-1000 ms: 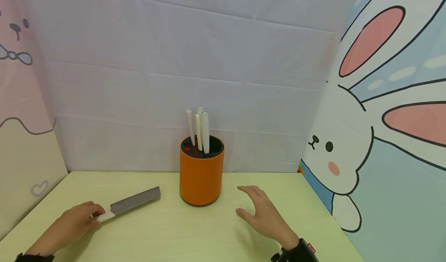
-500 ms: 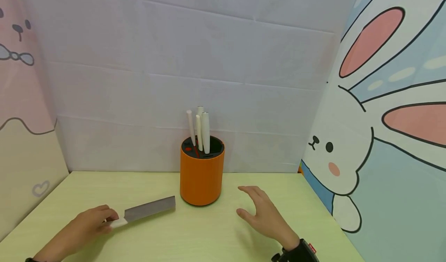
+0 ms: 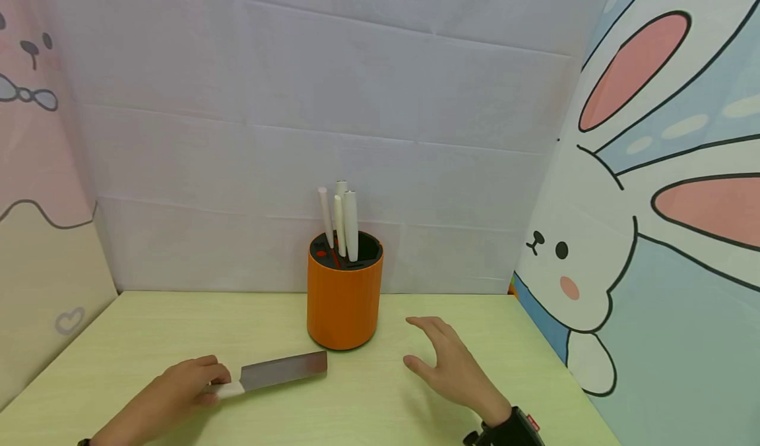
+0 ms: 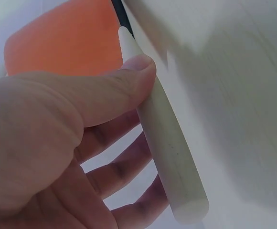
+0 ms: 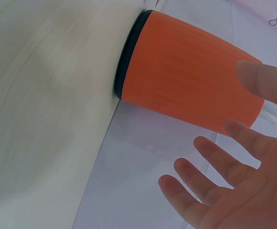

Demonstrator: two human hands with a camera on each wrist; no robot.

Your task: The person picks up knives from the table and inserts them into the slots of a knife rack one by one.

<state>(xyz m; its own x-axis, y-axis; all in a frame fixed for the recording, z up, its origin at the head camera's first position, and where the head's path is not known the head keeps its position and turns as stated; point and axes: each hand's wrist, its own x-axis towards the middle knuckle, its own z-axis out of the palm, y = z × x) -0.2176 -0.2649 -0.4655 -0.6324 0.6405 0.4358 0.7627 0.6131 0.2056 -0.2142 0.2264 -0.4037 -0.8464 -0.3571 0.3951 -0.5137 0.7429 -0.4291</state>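
Observation:
My left hand (image 3: 187, 388) grips the white handle of a cleaver (image 3: 284, 371), whose broad grey blade points right across the table. In the left wrist view the thumb presses along the handle (image 4: 169, 143) and the fingers curl behind it. Beyond the blade stands an orange knife block (image 3: 343, 307) with a black top, several white handles (image 3: 350, 225) sticking up from it. Right of the block, my right hand (image 3: 454, 370) hovers with its fingers spread and holds nothing. The right wrist view has the same hand (image 5: 243, 176) apart from the block's orange side.
The pale yellow table (image 3: 356, 406) runs back to a white cloth backdrop (image 3: 237, 136). A panel with a rabbit drawing (image 3: 594, 268) borders the right side. A pink and cream panel (image 3: 47, 268) borders the left.
My left hand has carried the cleaver to the right and slightly nearer, so its blade has come close to the front of the knife block. The right hand stays in place.

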